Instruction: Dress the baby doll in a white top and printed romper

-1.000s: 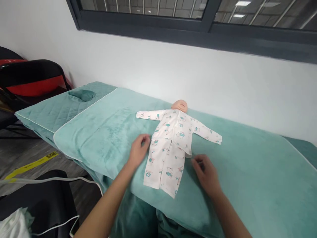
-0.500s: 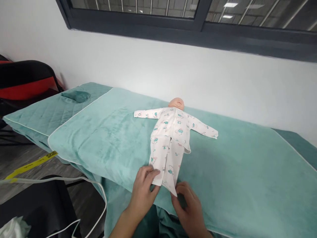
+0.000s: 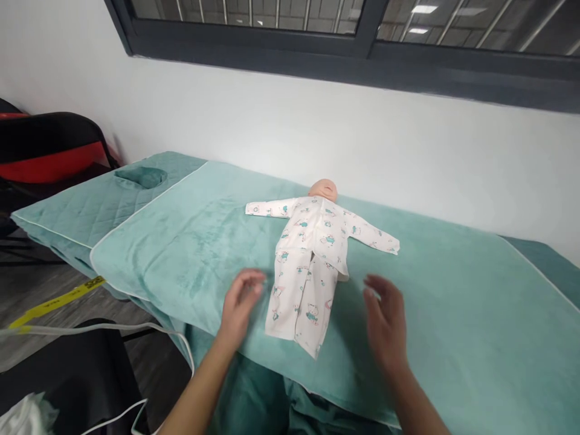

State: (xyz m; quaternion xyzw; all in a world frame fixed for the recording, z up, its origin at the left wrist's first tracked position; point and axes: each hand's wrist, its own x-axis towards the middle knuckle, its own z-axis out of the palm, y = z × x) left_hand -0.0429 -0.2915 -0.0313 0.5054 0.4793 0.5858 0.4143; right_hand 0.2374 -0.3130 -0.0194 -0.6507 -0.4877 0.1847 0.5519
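Observation:
A baby doll (image 3: pixel 323 190) lies on its back on the green bed cover (image 3: pixel 453 290), its head toward the wall. It wears a white printed top (image 3: pixel 317 229) with both sleeves spread out sideways. White printed pants (image 3: pixel 299 296) cover its legs and lie flat, the leg ends pointing at me. My left hand (image 3: pixel 242 305) hovers just left of the pants, fingers curved and apart, holding nothing. To the right of the pants, my right hand (image 3: pixel 385 320) is raised over the cover, also empty with fingers loosely bent. Neither hand touches the clothes.
A quilted headrest section with a face hole (image 3: pixel 141 176) forms the bed's left end. Black and red chairs (image 3: pixel 49 160) stand beyond it. A white cable (image 3: pixel 113 328) and a yellow strap (image 3: pixel 58 301) hang at the lower left, near a black seat (image 3: pixel 67 380). A wall runs behind.
Both hands have let go of the pant leg ends and moved up and apart, one to each side. The pant legs now lie flatter and wider.

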